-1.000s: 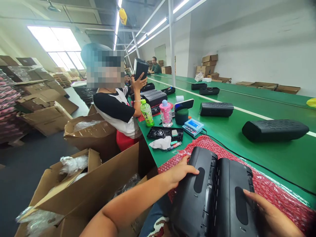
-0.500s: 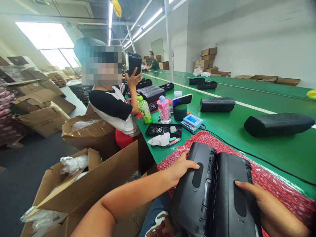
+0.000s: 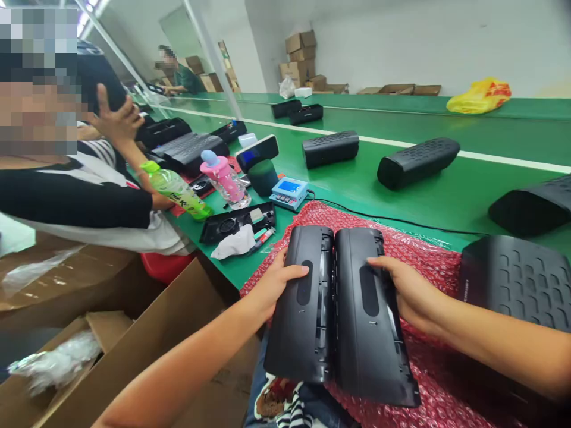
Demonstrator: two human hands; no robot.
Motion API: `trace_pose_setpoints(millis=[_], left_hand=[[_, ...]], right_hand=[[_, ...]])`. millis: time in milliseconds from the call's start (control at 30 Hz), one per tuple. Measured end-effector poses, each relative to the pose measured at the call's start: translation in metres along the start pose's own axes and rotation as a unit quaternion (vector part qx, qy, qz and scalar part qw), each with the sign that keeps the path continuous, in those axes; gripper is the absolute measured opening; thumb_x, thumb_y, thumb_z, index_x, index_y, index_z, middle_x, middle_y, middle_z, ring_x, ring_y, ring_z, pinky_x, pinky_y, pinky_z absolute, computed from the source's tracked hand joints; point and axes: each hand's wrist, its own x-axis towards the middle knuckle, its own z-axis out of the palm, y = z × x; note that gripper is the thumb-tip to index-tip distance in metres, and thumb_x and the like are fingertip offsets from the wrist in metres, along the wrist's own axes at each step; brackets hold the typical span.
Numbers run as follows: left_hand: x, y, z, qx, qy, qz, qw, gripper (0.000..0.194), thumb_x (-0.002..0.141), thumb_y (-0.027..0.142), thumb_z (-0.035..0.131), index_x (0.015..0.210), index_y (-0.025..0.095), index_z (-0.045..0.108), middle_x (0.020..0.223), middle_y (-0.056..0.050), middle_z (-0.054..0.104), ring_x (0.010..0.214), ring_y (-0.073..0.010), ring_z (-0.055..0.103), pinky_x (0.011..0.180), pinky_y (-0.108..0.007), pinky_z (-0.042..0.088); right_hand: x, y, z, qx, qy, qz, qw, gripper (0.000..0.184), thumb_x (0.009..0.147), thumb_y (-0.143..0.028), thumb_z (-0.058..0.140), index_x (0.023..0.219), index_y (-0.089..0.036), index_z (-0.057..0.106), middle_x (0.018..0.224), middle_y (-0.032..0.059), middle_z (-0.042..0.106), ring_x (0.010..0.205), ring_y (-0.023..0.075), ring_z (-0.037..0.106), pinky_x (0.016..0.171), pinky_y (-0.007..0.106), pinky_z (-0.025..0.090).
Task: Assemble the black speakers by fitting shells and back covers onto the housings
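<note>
Two black plastic speaker shell halves lie side by side on red bubble wrap [image 3: 428,267] in front of me. My left hand [image 3: 281,285] rests with its fingers across the left half [image 3: 297,345], near its oval recess. My right hand [image 3: 401,291] grips the right half [image 3: 370,351] from the outer side, with the fingers reaching over its oval recess. The shells' lower ends extend toward my lap. A larger black speaker with a dimpled grille [image 3: 520,279] lies just beyond my right hand.
A green workbench [image 3: 428,199] holds several black speakers, a green bottle [image 3: 176,190], a pink cup [image 3: 222,177] and a blue-screened tester [image 3: 289,193]. A person at left [image 3: 75,196] raises a black speaker. A cardboard box [image 3: 134,351] stands below my left arm.
My view has swung to the right. The two shell halves now sit more upright in view, and my right hand has moved further across the right half.
</note>
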Motion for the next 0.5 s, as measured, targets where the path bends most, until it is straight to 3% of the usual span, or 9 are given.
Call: trace_pose_setpoints(millis=[200, 500], left_hand=[[0.0030, 0.0003, 0.0011, 0.025, 0.019, -0.010, 0.999, 0.083, 0.059, 0.022, 0.071, 0.133, 0.027, 0.033, 0.090, -0.005, 0.063, 0.059, -0.0197, 0.063, 0.051, -0.034, 0.055], [0.0029, 0.0007, 0.0027, 0.032, 0.031, -0.034, 0.998, 0.080, 0.062, 0.025, 0.069, 0.132, 0.029, 0.031, 0.090, -0.005, 0.063, 0.062, -0.0203, 0.063, 0.054, -0.036, 0.055]], right_hand=[[0.0022, 0.0023, -0.0029, -0.051, -0.002, -0.002, 0.999, 0.046, 0.070, -0.014, 0.056, 0.113, -0.019, 0.040, 0.068, 0.0009, 0.060, 0.054, 0.0192, 0.058, 0.043, 0.029, 0.050], [0.0043, 0.0037, -0.0058, -0.072, -0.006, -0.002, 0.997, 0.047, 0.069, -0.014, 0.058, 0.113, -0.016, 0.043, 0.073, 0.0042, 0.061, 0.052, 0.0194, 0.059, 0.042, 0.029, 0.049]])
